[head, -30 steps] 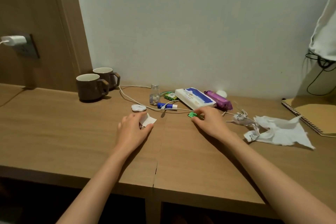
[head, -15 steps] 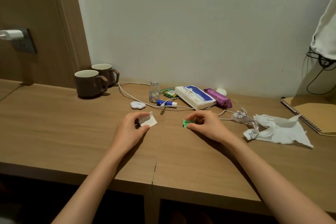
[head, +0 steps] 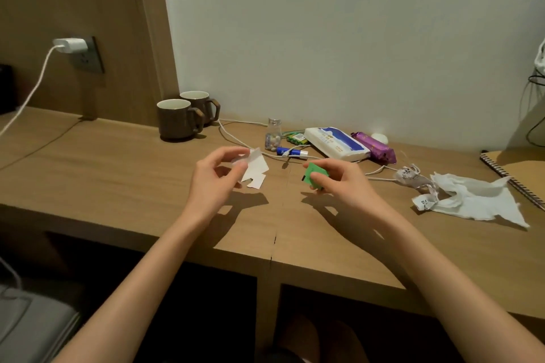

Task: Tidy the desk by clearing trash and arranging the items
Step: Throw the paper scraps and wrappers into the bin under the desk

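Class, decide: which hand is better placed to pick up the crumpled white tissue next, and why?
Right, probably: the right hand is nearer the tissue. The left hand, holding white paper, is farther. The right holds a green scrap too.

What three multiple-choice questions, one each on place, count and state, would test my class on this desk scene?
1. Where on the desk is the notebook? A left end; B middle; C right end.
2. How many mugs stand there? A two; B one; C four.
3. What is the right hand doing? A lying flat; B pinching a green scrap; C making an empty fist.

Key: 1 C, its spiral edge shows at far right. 2 A, two brown ones stand side by side. 3 B, the scrap sits under its thumb.
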Motion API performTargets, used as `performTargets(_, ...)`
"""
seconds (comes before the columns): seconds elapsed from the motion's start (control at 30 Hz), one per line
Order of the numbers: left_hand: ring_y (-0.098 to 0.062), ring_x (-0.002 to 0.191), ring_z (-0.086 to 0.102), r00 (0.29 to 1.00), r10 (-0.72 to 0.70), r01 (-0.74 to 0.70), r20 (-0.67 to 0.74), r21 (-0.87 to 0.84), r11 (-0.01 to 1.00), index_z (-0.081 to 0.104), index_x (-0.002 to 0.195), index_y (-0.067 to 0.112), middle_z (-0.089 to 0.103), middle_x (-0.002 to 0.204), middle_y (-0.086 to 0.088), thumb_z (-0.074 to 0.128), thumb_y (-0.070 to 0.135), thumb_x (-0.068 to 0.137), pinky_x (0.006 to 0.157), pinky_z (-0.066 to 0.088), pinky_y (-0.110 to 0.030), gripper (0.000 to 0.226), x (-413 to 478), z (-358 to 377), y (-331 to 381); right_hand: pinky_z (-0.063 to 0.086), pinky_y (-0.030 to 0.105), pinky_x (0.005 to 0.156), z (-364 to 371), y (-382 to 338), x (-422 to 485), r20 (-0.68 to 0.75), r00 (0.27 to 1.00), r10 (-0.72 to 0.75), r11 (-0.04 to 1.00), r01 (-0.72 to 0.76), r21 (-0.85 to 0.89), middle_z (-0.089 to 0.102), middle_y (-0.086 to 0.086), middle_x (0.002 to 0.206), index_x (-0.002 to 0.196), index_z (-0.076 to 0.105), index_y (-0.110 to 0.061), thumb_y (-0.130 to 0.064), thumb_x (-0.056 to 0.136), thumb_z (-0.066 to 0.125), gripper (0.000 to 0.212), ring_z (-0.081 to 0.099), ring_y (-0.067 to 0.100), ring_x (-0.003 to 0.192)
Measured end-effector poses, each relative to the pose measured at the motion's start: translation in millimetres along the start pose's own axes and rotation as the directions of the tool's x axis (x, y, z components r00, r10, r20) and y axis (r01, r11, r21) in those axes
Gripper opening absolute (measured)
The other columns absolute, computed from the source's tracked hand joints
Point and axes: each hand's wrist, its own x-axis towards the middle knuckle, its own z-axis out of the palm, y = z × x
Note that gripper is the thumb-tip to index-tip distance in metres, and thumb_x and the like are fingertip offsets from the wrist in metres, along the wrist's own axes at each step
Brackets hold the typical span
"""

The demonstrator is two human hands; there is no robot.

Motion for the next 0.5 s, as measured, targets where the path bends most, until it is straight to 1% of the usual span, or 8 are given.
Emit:
performTargets(0.07, -0.009, 0.076, 0.063, 0.999, 0.032, -0.032, -0.009, -0.008, 0.999, 0.064, 0.111, 0.027, 0.064, 0.105, 0.009, 0.063, 0.018, 0.088, 0.055, 0.051, -0.015, 0.024, -16, -21, 11, 0.056, 0.019, 0.065, 14, -18, -18, 0.057, 0.996, -0.069, 0.998, 0.068, 0.006, 0.064, -0.003, 0.109, 0.12, 0.063, -0.024, -0.017, 0.093, 0.059, 0.028, 0.067, 0.013, 0.088)
performTargets(0.17, -0.006, 0.066, 0.061, 0.999, 0.025, -0.025, -0.025, 0.006, 1.0, 0.066, 0.109, 0.025, 0.065, 0.099, 0.01, 0.064, 0.019, 0.088, 0.056, 0.051, -0.016, 0.023, -47, -57, 18, 0.056, 0.022, 0.063, 42, -38, -45, 0.172, 0.973, -0.153, 0.987, 0.143, 0.072, 0.066, 0.002, 0.102, 0.109, 0.06, -0.022, -0.015, 0.09, 0.063, 0.021, 0.07, 0.012, 0.083)
performTargets(0.23, -0.006, 0.063, 0.059, 1.0, 0.014, -0.013, -0.028, 0.023, 1.0, 0.067, 0.108, 0.024, 0.067, 0.096, 0.009, 0.064, 0.019, 0.088, 0.057, 0.05, -0.016, 0.021, -70, -82, 15, 0.056, 0.023, 0.061, 64, -46, -62, 0.255, 0.95, -0.183, 0.981, 0.16, 0.11, 0.067, 0.004, 0.099, 0.105, 0.058, -0.019, -0.013, 0.089, 0.064, 0.018, 0.07, 0.013, 0.084)
performTargets(0.3, -0.006, 0.062, 0.058, 1.0, -0.018, 0.019, -0.018, 0.06, 0.998, 0.068, 0.106, 0.024, 0.068, 0.093, 0.006, 0.064, 0.02, 0.088, 0.057, 0.048, -0.016, 0.02, -93, -106, 5, 0.058, 0.027, 0.062, 87, -51, -79, 0.351, 0.914, -0.204, 0.977, 0.169, 0.128, 0.067, 0.003, 0.1, 0.105, 0.059, -0.015, -0.012, 0.089, 0.063, 0.017, 0.069, 0.016, 0.087)
performTargets(0.4, -0.008, 0.065, 0.058, 0.997, -0.077, 0.078, -0.017, 0.109, 0.991, 0.07, 0.102, 0.024, 0.068, 0.088, 0.002, 0.064, 0.019, 0.087, 0.057, 0.048, -0.015, 0.017, -124, -137, -21, 0.059, 0.032, 0.064, 125, -45, -97, 0.493, 0.84, -0.228, 0.973, 0.207, 0.099, 0.065, -0.004, 0.105, 0.108, 0.063, -0.016, -0.011, 0.092, 0.06, 0.017, 0.067, 0.021, 0.086)
performTargets(0.47, -0.005, 0.065, 0.058, 0.99, -0.138, 0.139, -0.023, 0.113, 0.984, 0.07, 0.099, 0.023, 0.069, 0.089, 0.005, 0.064, 0.014, 0.087, 0.054, 0.046, -0.014, 0.016, -141, -153, -44, 0.059, 0.036, 0.065, 153, -31, -103, 0.56, 0.803, -0.205, 0.976, 0.211, 0.054, 0.064, -0.005, 0.108, 0.109, 0.064, -0.02, -0.014, 0.094, 0.058, 0.017, 0.068, 0.023, 0.082)
performTargets(0.5, -0.004, 0.064, 0.059, 0.985, -0.174, 0.174, -0.013, 0.118, 0.978, 0.07, 0.098, 0.022, 0.069, 0.089, 0.006, 0.064, 0.012, 0.087, 0.053, 0.046, -0.014, 0.017, -149, -160, -58, 0.059, 0.034, 0.065, 167, -23, -104, 0.585, 0.791, -0.182, 0.977, 0.211, 0.019, 0.064, -0.005, 0.11, 0.11, 0.064, -0.022, -0.016, 0.094, 0.058, 0.018, 0.068, 0.021, 0.078)
